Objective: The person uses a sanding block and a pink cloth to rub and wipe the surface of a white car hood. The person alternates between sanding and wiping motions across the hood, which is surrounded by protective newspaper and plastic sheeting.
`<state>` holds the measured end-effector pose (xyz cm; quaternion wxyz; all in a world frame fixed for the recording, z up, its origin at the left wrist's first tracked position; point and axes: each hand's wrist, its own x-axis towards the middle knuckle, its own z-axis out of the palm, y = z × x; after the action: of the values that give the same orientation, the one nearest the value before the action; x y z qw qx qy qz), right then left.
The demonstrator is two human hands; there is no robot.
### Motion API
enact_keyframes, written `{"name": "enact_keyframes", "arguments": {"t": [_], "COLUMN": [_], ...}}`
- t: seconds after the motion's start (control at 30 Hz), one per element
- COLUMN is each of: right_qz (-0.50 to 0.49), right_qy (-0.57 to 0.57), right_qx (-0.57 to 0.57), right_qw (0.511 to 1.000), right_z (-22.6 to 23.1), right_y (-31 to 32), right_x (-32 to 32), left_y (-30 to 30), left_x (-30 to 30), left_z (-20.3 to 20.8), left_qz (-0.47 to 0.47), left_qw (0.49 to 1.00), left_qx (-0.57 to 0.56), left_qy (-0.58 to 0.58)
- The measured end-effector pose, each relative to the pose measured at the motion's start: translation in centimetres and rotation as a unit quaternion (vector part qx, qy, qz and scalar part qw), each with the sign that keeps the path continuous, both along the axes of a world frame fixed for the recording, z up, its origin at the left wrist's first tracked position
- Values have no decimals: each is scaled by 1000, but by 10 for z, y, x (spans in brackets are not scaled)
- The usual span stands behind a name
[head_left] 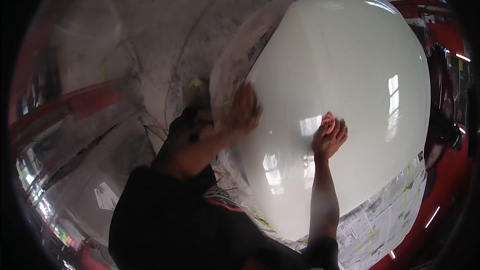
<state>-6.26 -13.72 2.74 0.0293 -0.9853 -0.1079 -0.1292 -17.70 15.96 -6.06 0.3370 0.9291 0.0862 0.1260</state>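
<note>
Pink cloth (327, 121), half hidden, is grasped by the right hand (330, 141) against the white car hood (355, 65), centre-right; the left hand (244, 110), blurred, looks unclenched.

panel (360, 70): creamy white | cloth (328, 122): pink | shirt (160, 215): black | newspaper (357, 227): grey-on-white | floor (165, 10): mottled grey

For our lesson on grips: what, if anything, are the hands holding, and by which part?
The right hand holds a pink cloth-like piece by its nearer part, its far end showing past the grip. The left hand appears empty.
</note>
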Motion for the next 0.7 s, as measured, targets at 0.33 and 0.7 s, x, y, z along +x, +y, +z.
{"name": "enact_keyframes", "arguments": {"t": [0.33, 0.7], "right_qz": [4, 13], "right_qy": [31, 30], "right_qx": [10, 22], "right_qw": [999, 999], "right_z": [1, 2], "right_y": [19, 17], "right_x": [-2, 2], "left_y": [35, 48], "left_x": [98, 200], "left_z": [13, -1], "left_qz": [22, 19], "left_qw": [997, 987], "left_qx": [9, 162], "left_qy": [70, 2]}}
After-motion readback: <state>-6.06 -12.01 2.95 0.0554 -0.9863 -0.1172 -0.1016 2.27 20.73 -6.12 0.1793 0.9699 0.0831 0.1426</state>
